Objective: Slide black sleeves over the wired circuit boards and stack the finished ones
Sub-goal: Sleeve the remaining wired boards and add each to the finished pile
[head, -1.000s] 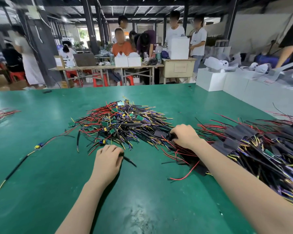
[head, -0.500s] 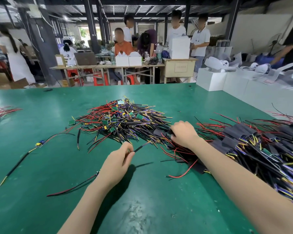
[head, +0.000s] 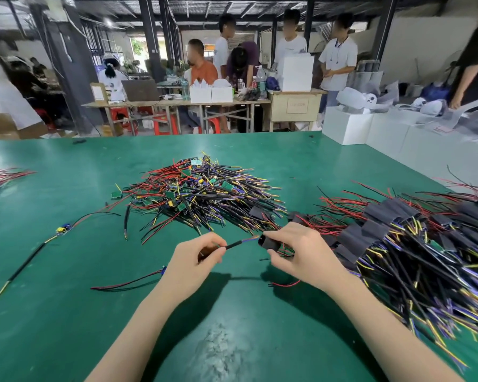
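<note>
My left hand [head: 198, 256] pinches the black cable of a wired circuit board [head: 239, 243], its coloured wire tips pointing right. Its red and black tail [head: 127, 283] trails left on the table behind the hand. My right hand [head: 301, 252] grips a black sleeve [head: 269, 242] with the open end facing the wire tips, a small gap between them. Both hands hover above the green table [head: 66, 312]. A heap of bare wired boards [head: 202, 191] lies beyond the hands. A pile of sleeved boards [head: 414, 244] spreads to the right.
A single wired board [head: 62, 228] with a long black lead lies at the left. More wires [head: 3, 175] sit at the far left edge. White boxes [head: 348, 125] stand past the table's right corner. Several people stand at tables in the background.
My left hand lifted a wired board off the table and brought it to the middle. My right hand left the pile edge with a black sleeve and met the wire tips.
</note>
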`<state>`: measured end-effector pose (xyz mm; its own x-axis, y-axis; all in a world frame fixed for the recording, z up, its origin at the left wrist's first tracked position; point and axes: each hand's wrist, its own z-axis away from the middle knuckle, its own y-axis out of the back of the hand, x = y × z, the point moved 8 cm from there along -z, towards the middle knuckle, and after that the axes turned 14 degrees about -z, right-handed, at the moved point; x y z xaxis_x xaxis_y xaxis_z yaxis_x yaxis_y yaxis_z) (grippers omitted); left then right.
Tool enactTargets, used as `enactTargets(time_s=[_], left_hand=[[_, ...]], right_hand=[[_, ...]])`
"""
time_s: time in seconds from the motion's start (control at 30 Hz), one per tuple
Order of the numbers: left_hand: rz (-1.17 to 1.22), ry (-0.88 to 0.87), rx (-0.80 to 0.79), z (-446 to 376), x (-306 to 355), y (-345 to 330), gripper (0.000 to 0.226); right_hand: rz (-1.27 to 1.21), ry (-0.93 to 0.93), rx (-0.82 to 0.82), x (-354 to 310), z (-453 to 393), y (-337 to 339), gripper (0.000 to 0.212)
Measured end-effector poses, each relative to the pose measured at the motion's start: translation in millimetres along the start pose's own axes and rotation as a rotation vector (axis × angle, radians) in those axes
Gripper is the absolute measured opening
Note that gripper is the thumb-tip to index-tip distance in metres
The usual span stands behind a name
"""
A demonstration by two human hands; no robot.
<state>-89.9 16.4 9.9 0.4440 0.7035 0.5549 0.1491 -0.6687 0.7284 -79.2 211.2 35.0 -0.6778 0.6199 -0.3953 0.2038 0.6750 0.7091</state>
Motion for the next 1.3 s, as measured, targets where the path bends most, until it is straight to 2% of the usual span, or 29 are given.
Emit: enactTargets(time_s=[0.17,0.37,0.43,0.53,0.67,0.77,0.8,0.97,1.1,1.3], left_hand=[[-0.052,-0.024,-0.020,2,2,-3,0.012],[-0.059,-0.100,-0.081,5,14,-20,0.011],[-0.059,-0.123,-0.157,6,18,-28,0.025],[-0.210,-0.109,-0.221,4,5,-17,0.042],[-0.542,0.049,-0.371,7,-40,4,0.040],[-0.463,0.116,-0.391,9,-48,10,0.017],[-0.451,0.113,-0.376,9,-46,9,0.016],[-0.213,0.079,-0.350,9,-29,-4,0.015],[-0.022,0.048,-0.274,4,-11,-10,0.016],[0.339,0.078,-0.292,3,-6,-9,0.035]], right_hand=[[-0.049,0.051,0.019,-10,0,2,0.023],[0.181,0.091,-0.186,-22,-1,-19,0.012],[0.218,0.066,-0.227,-22,0,-24,0.009],[0.237,0.011,-0.262,-16,2,-25,0.009],[0.235,-0.011,-0.281,-9,3,-26,0.017],[0.196,-0.007,-0.279,-9,3,-28,0.017],[0.185,-0.008,-0.279,-10,3,-29,0.017],[0.149,0.026,-0.269,-18,6,-34,0.017],[0.086,0.087,-0.176,-32,5,-32,0.016],[0.004,0.115,-0.043,-39,4,-25,0.022]])
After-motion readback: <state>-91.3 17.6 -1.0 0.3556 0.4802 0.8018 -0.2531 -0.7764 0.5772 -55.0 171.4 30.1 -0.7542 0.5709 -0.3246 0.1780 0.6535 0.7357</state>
